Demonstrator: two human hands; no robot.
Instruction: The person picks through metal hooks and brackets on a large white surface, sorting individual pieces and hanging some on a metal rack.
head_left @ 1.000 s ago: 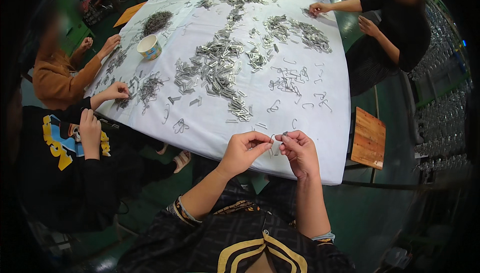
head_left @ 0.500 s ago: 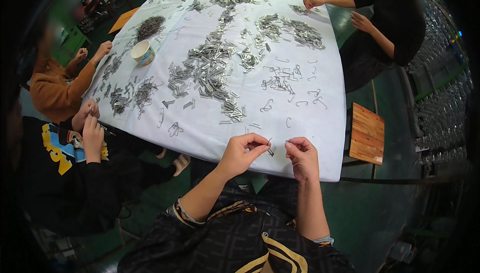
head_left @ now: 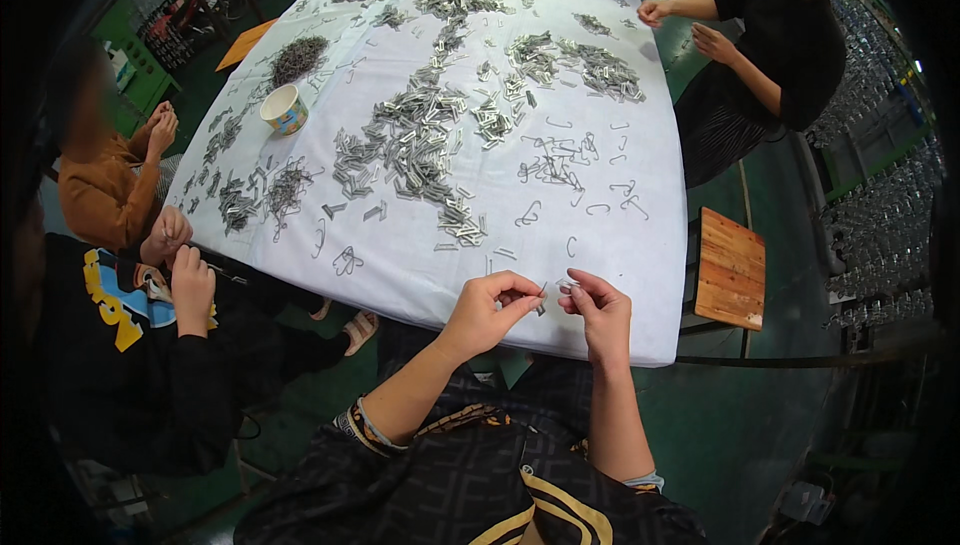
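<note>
Over the near edge of the white-covered table (head_left: 400, 255), my left hand (head_left: 485, 315) is closed in a pinch on a small metal piece (head_left: 541, 308) at its fingertips. Just to its right, my right hand (head_left: 602, 315) is also pinched, with a small shiny metal piece (head_left: 568, 285) between thumb and fingers. The two sets of fingertips are close but apart. Beyond them lies a single bent wire hook (head_left: 571, 246). A larger group of wire hooks (head_left: 558, 160) spreads farther off, and a heap of short metal strips (head_left: 420, 140) covers the middle.
A paper cup (head_left: 285, 111) stands at the left beside a dark pile of small parts (head_left: 299, 60). Co-workers sit or stand along the left side, right side and far end, their hands near the table edges. A wooden stool (head_left: 730, 270) stands at the right.
My right hand has shifted slightly left and up, and a shiny piece now shows in its fingertips. At the left, an orange-sleeved co-worker's hand has drawn back from the table.
</note>
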